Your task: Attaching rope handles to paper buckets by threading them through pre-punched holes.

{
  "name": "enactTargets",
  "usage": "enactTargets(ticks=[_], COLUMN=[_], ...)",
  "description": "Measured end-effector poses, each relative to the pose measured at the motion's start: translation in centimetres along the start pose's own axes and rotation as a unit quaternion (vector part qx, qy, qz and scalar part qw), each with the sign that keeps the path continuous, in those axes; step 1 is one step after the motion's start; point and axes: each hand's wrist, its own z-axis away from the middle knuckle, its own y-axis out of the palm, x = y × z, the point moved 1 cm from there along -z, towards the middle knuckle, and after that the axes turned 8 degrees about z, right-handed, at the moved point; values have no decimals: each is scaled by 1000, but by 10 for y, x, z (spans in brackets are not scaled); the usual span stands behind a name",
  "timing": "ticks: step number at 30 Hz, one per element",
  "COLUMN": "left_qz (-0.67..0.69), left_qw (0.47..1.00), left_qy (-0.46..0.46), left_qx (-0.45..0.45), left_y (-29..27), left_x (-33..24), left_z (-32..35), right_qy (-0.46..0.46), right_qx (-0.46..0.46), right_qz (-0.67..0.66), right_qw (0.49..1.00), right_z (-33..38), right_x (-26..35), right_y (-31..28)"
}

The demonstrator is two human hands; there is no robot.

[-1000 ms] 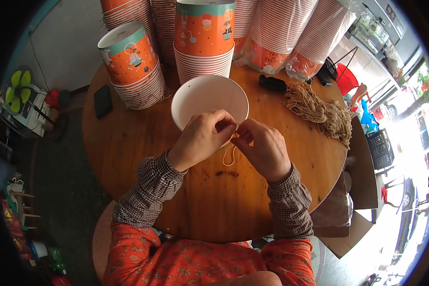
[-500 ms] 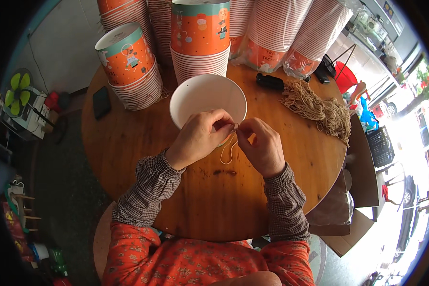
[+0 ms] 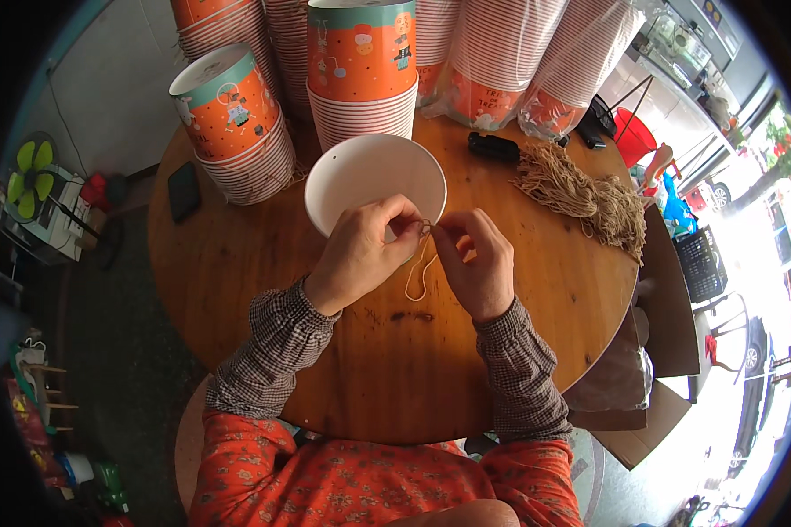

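A white-lined paper bucket (image 3: 360,171) lies tipped on the round wooden table, its open mouth facing me. At the near side of its rim, my left hand (image 3: 373,241) pinches a thin beige string (image 3: 410,285). My right hand (image 3: 476,259) grips the same string between thumb and fingertips, just right of the left fingertips. A small loop shows between the two hands, and the string's loose end hangs in a curve over the table. Behind my fingers the near part of the bucket is hidden.
Stacked orange-and-green buckets (image 3: 360,61) stand behind, with a shorter stack (image 3: 237,123) at left. Plastic-wrapped stacks (image 3: 501,61) fill the back right. A bundle of beige strings (image 3: 580,198) lies right, near a black object (image 3: 494,147). A dark phone (image 3: 184,191) rests at left.
My right hand has shifted slightly left and up, its fingers a little more spread. A small loop of string now shows between the fingertips. The whole view has shifted slightly.
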Motion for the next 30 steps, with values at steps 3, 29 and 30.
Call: enactTargets(ticks=[3,29,30], left_qz=[5,112,111], left_qw=[1000,987,987], left_qy=[-5,-82,-81], left_qx=[3,83,82], left_y=[0,-5,-5], left_x=[-2,0,-1], left_z=[0,0,0], right_qy=[-22,27,4], right_qx=[11,-48,-9], right_qz=[4,-111,-113], right_qw=[1000,992,994], right_z=[0,-12,-10], right_x=[-3,-22,-18], right_y=[1,-23,-23])
